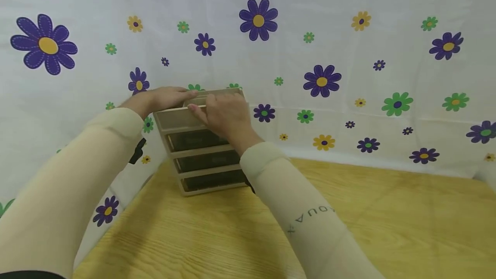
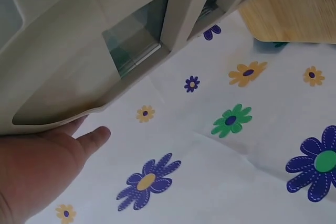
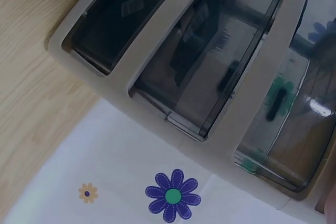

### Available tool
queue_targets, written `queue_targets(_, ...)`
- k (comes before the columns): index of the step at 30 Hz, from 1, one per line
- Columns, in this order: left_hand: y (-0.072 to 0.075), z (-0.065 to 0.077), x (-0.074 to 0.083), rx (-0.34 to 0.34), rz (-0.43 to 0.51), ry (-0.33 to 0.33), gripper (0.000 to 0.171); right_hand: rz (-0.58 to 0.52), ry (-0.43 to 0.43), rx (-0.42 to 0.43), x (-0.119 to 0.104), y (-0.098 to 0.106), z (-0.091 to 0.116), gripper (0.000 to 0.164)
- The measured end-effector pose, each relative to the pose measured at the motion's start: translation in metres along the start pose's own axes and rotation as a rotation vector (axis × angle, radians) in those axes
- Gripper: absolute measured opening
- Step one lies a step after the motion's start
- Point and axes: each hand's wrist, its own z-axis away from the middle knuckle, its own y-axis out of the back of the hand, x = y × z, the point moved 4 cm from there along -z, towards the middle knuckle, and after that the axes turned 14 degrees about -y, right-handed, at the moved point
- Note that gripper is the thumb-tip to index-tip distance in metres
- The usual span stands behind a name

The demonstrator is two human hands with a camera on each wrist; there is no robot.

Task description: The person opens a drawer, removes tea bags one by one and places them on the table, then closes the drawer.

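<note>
A beige drawer unit [image 1: 182,119] with dark see-through drawers stands on the wooden table, its open-topped tray uppermost. My left hand [image 1: 164,98] grips the tray's left rim, fingers reaching over the top; in the left wrist view a finger [image 2: 96,139] sticks out beside the outer wall. At the front right of the same rim, my right hand [image 1: 229,115] holds on with its fingers over the edge and its thumb along the front. The right wrist view shows the dark drawer fronts [image 3: 184,61] close up, with only a sliver of the hand at the edge.
The wooden table [image 1: 368,227] runs from the unit toward the front and right. A white cloth [image 1: 294,59] with purple, yellow and green flowers hangs directly behind and to the left of the unit.
</note>
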Motion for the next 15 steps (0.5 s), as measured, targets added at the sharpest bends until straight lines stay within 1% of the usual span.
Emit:
queue_targets(5, -0.004, -0.008, 0.017, -0.016, 0.028, 0.003, 0.082, 0.047, -0.023, 0.027, 0.016, 0.006, 0.005, 0.064)
queue_targets(7, -0.006, -0.011, 0.021, -0.027, 0.038, 0.006, 0.080, 0.045, -0.022, 0.014, 0.021, 0.008, 0.007, 0.064)
queue_targets(10, -0.008, -0.014, 0.024, -0.039, 0.008, 0.011, 0.078, 0.019, -0.009, -0.030, 0.026, 0.010, 0.011, 0.063)
queue_targets(12, -0.009, -0.015, 0.027, -0.040, -0.031, 0.007, 0.079, -0.003, -0.004, -0.062, 0.030, 0.011, 0.013, 0.062)
queue_targets(15, -0.011, -0.017, 0.034, -0.041, -0.048, 0.006, 0.083, -0.024, -0.002, -0.074, 0.038, 0.013, 0.017, 0.059)
